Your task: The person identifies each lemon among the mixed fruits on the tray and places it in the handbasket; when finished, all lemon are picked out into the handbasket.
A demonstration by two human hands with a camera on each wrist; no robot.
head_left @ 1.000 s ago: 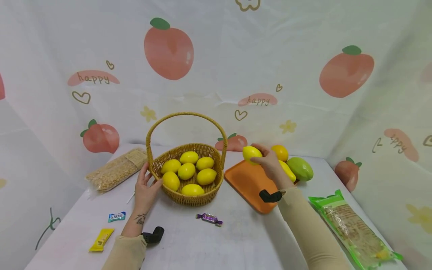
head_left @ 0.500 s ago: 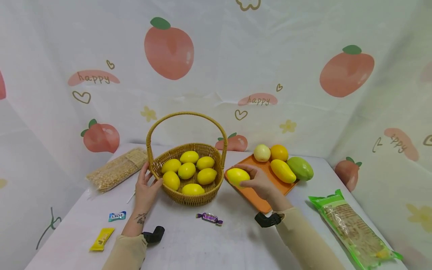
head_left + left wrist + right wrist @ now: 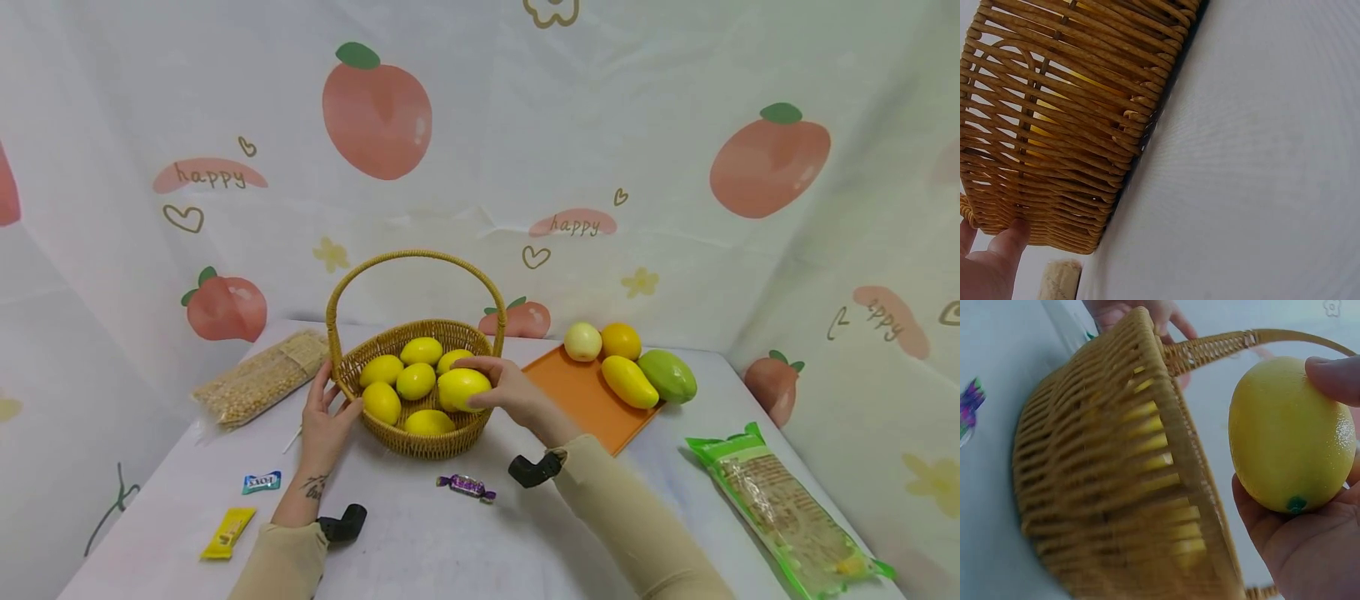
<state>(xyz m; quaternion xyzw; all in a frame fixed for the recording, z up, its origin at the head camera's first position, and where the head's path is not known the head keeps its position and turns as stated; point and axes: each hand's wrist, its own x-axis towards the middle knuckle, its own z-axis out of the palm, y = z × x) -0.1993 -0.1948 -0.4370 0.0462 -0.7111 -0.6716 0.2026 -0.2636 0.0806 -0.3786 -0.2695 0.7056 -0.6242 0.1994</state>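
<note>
A wicker basket (image 3: 423, 448) with a tall arched handle stands mid-table, several lemons (image 3: 415, 382) inside it. My left hand (image 3: 324, 429) holds its left side near the handle's foot, and the left wrist view shows the thumb (image 3: 1013, 240) pressed on the weave. Over the basket's right rim, my right hand (image 3: 521, 400) grips another lemon (image 3: 463, 390) between thumb and fingers. In the right wrist view this lemon (image 3: 1291, 434) appears beside the rim, its green tip facing down. It partly hides lemons behind it.
Right of the basket, an orange tray (image 3: 564, 387) bears a pale round fruit (image 3: 582, 342), an orange (image 3: 621, 342) and a mango (image 3: 628, 382); a green fruit (image 3: 667, 376) is beside them. Wrapped candies (image 3: 467, 487) lie in front. Bagged goods (image 3: 262, 379) flank both sides.
My right hand has carried the lemon leftward from above the orange tray to over the basket's right rim, uncovering the fruit on the tray. The left hand stays on the basket.
</note>
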